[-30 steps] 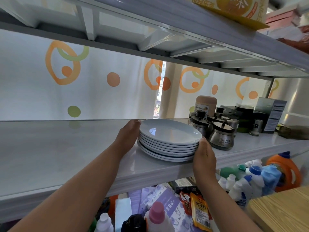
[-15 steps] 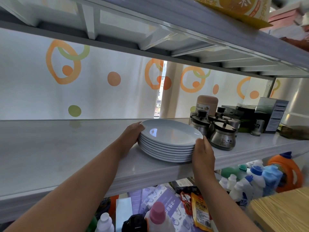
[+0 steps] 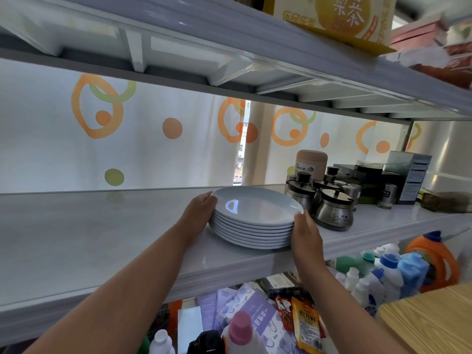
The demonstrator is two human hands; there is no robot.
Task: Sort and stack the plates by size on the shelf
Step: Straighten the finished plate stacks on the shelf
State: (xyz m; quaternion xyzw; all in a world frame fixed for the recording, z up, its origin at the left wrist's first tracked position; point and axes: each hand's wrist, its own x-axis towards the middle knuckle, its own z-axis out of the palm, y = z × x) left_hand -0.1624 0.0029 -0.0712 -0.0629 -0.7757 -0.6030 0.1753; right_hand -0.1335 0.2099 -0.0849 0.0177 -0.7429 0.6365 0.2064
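barely any shift since before: left hand and right hand still clasp opposite sides of the plate stack (fingers curled on rims), sitting on the shelf beside metal jars.

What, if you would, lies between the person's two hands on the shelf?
In the head view, the stack of white plates fills the gap: the left hand touches its left edge and the right hand its right edge.
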